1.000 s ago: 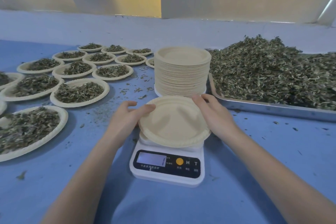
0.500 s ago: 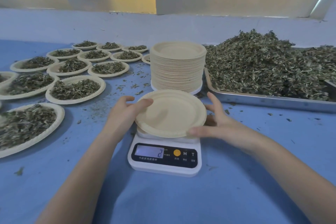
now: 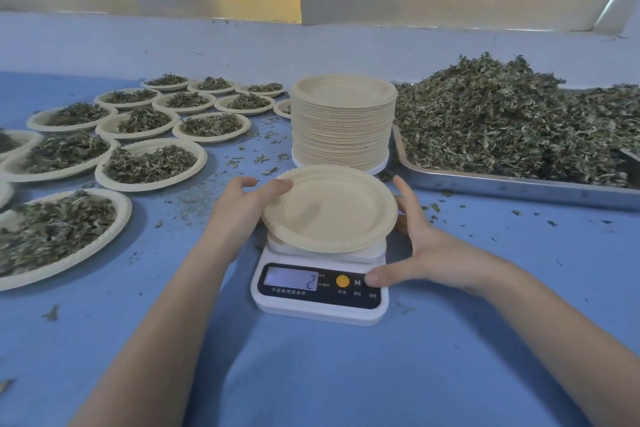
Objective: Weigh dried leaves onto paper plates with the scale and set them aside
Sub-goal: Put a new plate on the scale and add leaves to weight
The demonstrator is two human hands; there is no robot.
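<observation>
1. Fingers of the left hand (image 3: 239,208) curl round the left rim of an empty paper plate (image 3: 329,208), thumb on top of the rim, so that hand holds the plate.
2. Fingers of the right hand (image 3: 426,246) are spread and fairly straight just beside the plate's right edge; the thumb (image 3: 375,278) reaches down and rests on the right end of the control panel of the scale (image 3: 320,282), over the button next to the "M".
3. Writing on the scale: the lit display (image 3: 291,280) reads "2"; a letter "M" sits right of a round orange button (image 3: 342,281). Small Chinese characters run under the display and under each button, too small to read.
4. The held plate is pale beige, round, with a ridged, crimped rim and a shallow flat well. It lies on the scale's white platform, overhanging it on all sides and tilted slightly.
5. Behind it stands a tall stack of plates (image 3: 343,121) of the same kind.
6. To the right, a metal tray (image 3: 519,184) holds a large heap of dried leaves (image 3: 512,125), grey-green and crumbled.
7. To the left, many filled plates (image 3: 152,163) of leaves lie close together on the blue table (image 3: 311,374), with loose leaf bits scattered among them.
</observation>
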